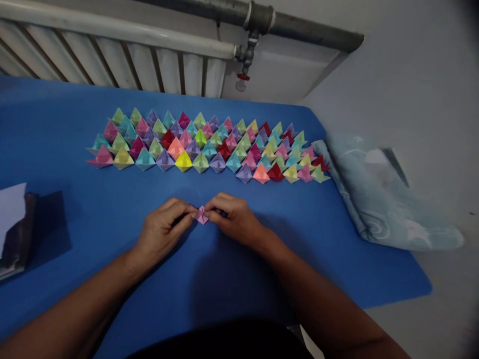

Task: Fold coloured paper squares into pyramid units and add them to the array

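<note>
A small folded piece of pink paper [202, 215] is held between my two hands, just above the blue table. My left hand [164, 223] pinches its left corner between thumb and fingers. On the opposite side, my right hand [232, 215] pinches the right corner, fingertips close to the paper's middle. Part of the paper is hidden behind the fingertips. Beyond my hands stand rows of colourful folded paper boats [201, 162], in pink, yellow, green, blue, purple and red, packed closely together.
The blue table [123, 209] runs up to a white radiator [112, 62] with a red-handled valve [243, 77]. At left lies a dark box or stack [28, 224] with white paper [11, 209] on it. A folded pale-blue cloth [389, 199] rests at the right edge.
</note>
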Demonstrator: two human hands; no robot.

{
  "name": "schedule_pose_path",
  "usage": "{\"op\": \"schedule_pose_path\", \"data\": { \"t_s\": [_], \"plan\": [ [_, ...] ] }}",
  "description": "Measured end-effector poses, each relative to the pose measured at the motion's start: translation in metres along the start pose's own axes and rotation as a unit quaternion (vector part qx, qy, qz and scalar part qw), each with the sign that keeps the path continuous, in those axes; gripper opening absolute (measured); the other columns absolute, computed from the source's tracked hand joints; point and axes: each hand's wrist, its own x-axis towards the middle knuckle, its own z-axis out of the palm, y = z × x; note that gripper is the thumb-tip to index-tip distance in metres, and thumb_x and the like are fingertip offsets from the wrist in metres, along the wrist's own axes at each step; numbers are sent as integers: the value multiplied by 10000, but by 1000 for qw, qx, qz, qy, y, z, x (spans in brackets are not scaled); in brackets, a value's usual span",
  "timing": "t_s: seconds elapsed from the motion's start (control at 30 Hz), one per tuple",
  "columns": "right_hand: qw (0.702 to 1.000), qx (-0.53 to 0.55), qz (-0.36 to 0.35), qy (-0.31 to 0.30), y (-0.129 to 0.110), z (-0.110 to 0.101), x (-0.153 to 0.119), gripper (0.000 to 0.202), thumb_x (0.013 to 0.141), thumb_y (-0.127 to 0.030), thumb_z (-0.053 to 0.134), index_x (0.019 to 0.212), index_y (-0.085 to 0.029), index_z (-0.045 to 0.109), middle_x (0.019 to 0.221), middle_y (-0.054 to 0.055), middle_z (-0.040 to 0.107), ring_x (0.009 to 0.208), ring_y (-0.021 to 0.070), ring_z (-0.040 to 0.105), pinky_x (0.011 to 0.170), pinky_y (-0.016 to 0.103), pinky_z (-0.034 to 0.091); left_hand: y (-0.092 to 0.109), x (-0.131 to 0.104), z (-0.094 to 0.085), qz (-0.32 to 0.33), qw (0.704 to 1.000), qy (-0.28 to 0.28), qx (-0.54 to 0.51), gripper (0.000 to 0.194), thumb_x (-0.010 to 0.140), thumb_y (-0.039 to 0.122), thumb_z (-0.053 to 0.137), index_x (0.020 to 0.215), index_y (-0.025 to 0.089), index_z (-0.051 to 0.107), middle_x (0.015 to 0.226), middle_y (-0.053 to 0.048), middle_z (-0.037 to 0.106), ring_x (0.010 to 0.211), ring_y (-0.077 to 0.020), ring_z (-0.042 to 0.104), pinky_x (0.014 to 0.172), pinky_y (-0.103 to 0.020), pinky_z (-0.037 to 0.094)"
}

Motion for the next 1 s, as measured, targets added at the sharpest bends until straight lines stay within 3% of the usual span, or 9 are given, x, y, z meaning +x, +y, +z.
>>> {"op": "schedule_pose_path", "data": {
  "t_s": [0.3, 0.5, 0.77, 0.9, 1.0],
  "plan": [
    [994, 75, 59, 58, -5, -2, 1, 144, 875, -144, 633, 761, -203, 696, 747, -21, 653, 699, 99, 572, 676, 223, 447, 4, 4, -5, -87, 994, 62, -36, 130, 902, 339, 627, 882, 248, 718, 888, 4, 707, 849, -162, 654, 777, -302, 529],
    [984, 103, 97, 105, -10, -3, 1, 111, 864, -226, 650, 759, -209, 683, 746, -18, 631, 680, 107, 564, 659, 232, 457, 6, 5, -5, -168, 974, 91, -119, 172, 864, 395, 657, 867, 231, 710, 873, -10, 685, 751, -151, 646, 719, -305, 533],
    [986, 73, 56, 137, -14, -2, -1, 119, 892, -222, 621, 787, -204, 673, 749, -5, 621, 707, 120, 576, 680, 238, 459, 11, 6, -1, -246, 938, 75, -233, 311, 788, 447, 727, 973, 205, 661, 921, -35, 733, 766, -169, 696, 716, -318, 573],
    [992, 33, 2, 120, -18, 1, -3, 133, 911, -179, 576, 816, -213, 663, 776, 4, 652, 765, 133, 600, 727, 250, 470, 14, 5, 4, -269, 931, 57, -240, 465, 737, 468, 766, 1085, 199, 616, 929, -51, 758, 719, -174, 696, 682, -331, 575],
    [993, 31, -20, 108, -20, 4, -4, 140, 921, -181, 555, 830, -221, 653, 818, 13, 675, 793, 139, 617, 746, 258, 483, 15, 5, 5, -282, 929, 50, -232, 471, 739, 496, 748, 1068, 188, 611, 957, -65, 758, 664, -170, 694, 660, -345, 579]
  ]
}}
